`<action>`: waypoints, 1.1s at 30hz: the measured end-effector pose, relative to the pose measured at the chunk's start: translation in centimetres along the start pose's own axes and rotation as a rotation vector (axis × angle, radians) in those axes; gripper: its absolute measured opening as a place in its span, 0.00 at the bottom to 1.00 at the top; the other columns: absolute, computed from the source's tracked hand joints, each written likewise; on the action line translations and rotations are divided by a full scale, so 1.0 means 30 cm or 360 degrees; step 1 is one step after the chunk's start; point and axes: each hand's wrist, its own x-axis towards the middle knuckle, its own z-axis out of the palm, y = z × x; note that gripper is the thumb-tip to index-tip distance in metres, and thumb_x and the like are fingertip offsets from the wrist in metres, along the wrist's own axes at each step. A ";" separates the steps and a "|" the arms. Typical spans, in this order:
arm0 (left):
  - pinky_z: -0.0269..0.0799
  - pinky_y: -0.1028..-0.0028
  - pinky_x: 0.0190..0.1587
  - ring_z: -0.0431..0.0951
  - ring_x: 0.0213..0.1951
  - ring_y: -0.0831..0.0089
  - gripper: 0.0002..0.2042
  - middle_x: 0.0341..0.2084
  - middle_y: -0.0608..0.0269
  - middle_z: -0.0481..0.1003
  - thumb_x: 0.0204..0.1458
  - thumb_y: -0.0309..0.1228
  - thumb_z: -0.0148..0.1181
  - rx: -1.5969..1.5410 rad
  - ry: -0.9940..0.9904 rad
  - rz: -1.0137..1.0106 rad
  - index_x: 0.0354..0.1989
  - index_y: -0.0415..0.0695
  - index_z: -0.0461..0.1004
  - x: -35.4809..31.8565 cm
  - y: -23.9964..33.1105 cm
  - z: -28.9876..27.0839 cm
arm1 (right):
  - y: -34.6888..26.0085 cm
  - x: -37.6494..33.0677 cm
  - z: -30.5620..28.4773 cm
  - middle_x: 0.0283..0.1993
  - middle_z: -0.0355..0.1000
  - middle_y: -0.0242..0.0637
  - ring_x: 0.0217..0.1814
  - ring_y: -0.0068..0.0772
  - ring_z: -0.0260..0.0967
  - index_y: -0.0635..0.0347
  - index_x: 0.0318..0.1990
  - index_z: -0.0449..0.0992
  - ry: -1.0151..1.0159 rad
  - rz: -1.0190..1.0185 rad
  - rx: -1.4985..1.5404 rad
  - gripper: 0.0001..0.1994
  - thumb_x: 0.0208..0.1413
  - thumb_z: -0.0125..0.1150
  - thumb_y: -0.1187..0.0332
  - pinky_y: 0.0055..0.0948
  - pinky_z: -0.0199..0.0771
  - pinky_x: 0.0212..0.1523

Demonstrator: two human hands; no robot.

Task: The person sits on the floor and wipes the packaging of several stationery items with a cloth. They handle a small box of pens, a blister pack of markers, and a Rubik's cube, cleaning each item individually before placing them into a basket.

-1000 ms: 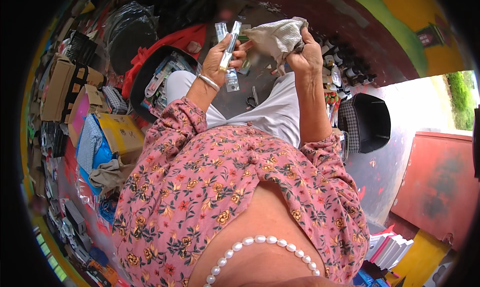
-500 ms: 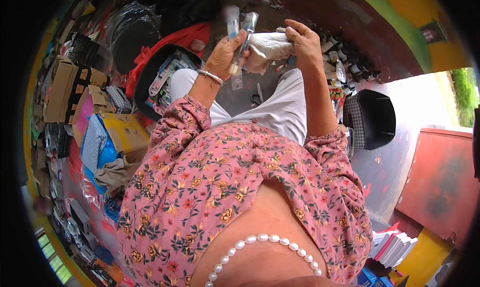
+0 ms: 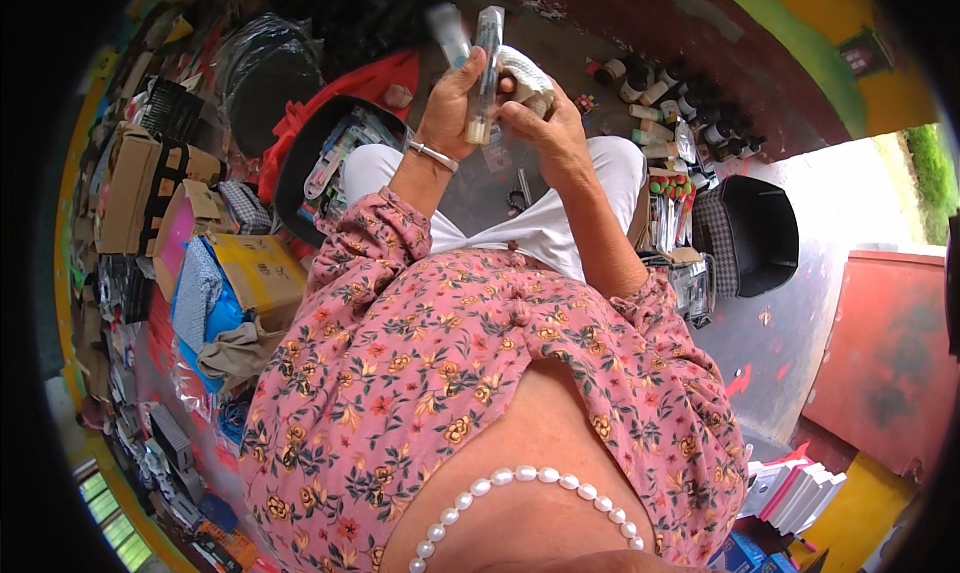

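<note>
- Left hand (image 3: pixel 446 111): fingers closed around a slim clear packet (image 3: pixel 486 73), held tilted slightly from upright, its top end above the thumb.
- Second packet (image 3: pixel 449 35): blurred, projects beyond the left hand on its left side; its lower part is hidden.
- Right hand (image 3: pixel 556 135): grips a bunched white cloth (image 3: pixel 526 77), with the cloth projecting above the thumb.
- Relative position: the cloth is just right of the slim clear packet; contact between the two cannot be determined. Both are in front of the person, above the gap between the knees.
- Left side: a black bin (image 3: pixel 293 173) contains packaged items (image 3: pixel 335 163); red plastic (image 3: pixel 375 79) lies beside it.
- Right side: bottles (image 3: pixel 640 79) stand clustered beyond a black container (image 3: pixel 768 238).
</note>
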 end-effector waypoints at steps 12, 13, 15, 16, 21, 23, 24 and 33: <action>0.64 0.83 0.20 0.70 0.29 0.78 0.16 0.33 0.60 0.69 0.55 0.43 0.43 0.0058 0.0193 -0.0268 0.35 0.40 0.67 0.001 -0.010 -0.010 | -0.103 0.098 -0.087 0.32 0.70 0.38 0.31 0.29 0.69 0.62 0.38 0.71 0.0704 -0.0847 -0.1206 0.11 0.44 0.52 0.78 0.25 0.68 0.34; 0.64 0.82 0.20 0.69 0.28 0.79 0.16 0.32 0.61 0.70 0.55 0.43 0.44 0.0157 0.0232 -0.0276 0.36 0.40 0.67 0.002 -0.026 -0.007 | -0.117 0.117 -0.052 0.33 0.69 0.39 0.31 0.35 0.69 0.60 0.38 0.71 0.0633 -0.0944 -0.1397 0.11 0.43 0.52 0.77 0.28 0.68 0.34; 0.69 0.78 0.24 0.70 0.28 0.79 0.17 0.29 0.64 0.71 0.56 0.42 0.42 0.0334 0.0202 -0.0201 0.40 0.41 0.66 0.007 -0.045 -0.008 | -0.101 0.124 0.007 0.33 0.67 0.41 0.32 0.43 0.68 0.57 0.37 0.72 0.0403 -0.0970 -0.1663 0.12 0.42 0.53 0.74 0.34 0.68 0.33; 0.69 0.78 0.26 0.71 0.29 0.79 0.17 0.30 0.64 0.71 0.56 0.42 0.41 0.0198 0.0279 -0.0134 0.40 0.41 0.66 0.009 -0.048 -0.001 | -0.084 0.118 0.032 0.33 0.66 0.41 0.32 0.46 0.67 0.55 0.37 0.72 0.0245 -0.0897 -0.1737 0.12 0.41 0.53 0.74 0.36 0.68 0.33; 0.71 0.76 0.32 0.73 0.30 0.76 0.20 0.30 0.64 0.71 0.56 0.45 0.39 0.0037 0.0439 -0.0065 0.46 0.40 0.65 0.000 -0.010 -0.056 | -0.038 0.040 0.097 0.29 0.67 0.43 0.31 0.44 0.68 0.60 0.35 0.72 0.0042 -0.0641 -0.1178 0.12 0.39 0.52 0.77 0.31 0.67 0.33; 0.72 0.74 0.29 0.73 0.27 0.73 0.19 0.26 0.62 0.71 0.56 0.43 0.42 -0.0065 0.0288 -0.0050 0.46 0.40 0.65 -0.007 0.019 -0.079 | -0.015 -0.001 0.100 0.29 0.70 0.38 0.31 0.31 0.69 0.63 0.37 0.72 -0.0071 -0.0473 -0.0987 0.12 0.40 0.53 0.78 0.25 0.66 0.34; 0.71 0.77 0.29 0.72 0.27 0.77 0.21 0.25 0.66 0.69 0.54 0.42 0.47 -0.0179 0.0269 -0.0075 0.50 0.39 0.61 -0.019 0.027 -0.082 | -0.007 -0.009 0.101 0.30 0.70 0.37 0.31 0.29 0.68 0.64 0.37 0.72 -0.0115 -0.0244 -0.0652 0.12 0.41 0.52 0.79 0.23 0.66 0.35; 0.72 0.76 0.30 0.72 0.29 0.75 0.18 0.37 0.60 0.72 0.56 0.38 0.42 -0.0756 0.0106 -0.0236 0.51 0.41 0.63 -0.019 -0.024 -0.177 | -0.047 0.067 0.000 0.33 0.72 0.36 0.32 0.24 0.70 0.67 0.36 0.71 0.0312 0.0066 0.0153 0.09 0.46 0.48 0.81 0.22 0.72 0.34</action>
